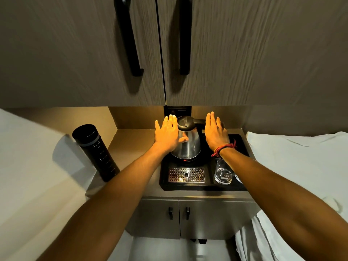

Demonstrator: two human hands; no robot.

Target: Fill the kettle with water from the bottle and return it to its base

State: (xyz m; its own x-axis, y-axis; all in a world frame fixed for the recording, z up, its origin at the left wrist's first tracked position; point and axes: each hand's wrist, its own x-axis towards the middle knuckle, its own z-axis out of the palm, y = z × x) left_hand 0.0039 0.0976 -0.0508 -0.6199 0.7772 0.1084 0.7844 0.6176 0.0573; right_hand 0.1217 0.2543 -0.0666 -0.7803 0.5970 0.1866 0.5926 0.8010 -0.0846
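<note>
1. Kettle (186,144): I saw a steel body with a black lid and handle, standing upright on its base at the back of the black tray (203,187); a small red light showed at its foot.
2. Left hand (167,134): I held it just left of the kettle, fingers (170,120) spread wide and empty, the thumb lying across the steel wall.
3. Right hand (216,132): I held it just right of the kettle over the handle, fingers likewise wide, gripping nothing; red cords circled the wrist.
4. Bottle (96,151): black, cap on, well left of the kettle, upright at the edge of the surface (131,140).
5. Drip grate (186,175): in front of the kettle, in the tray.
6. Glass (224,174): front right of the kettle, on the tray.
</note>
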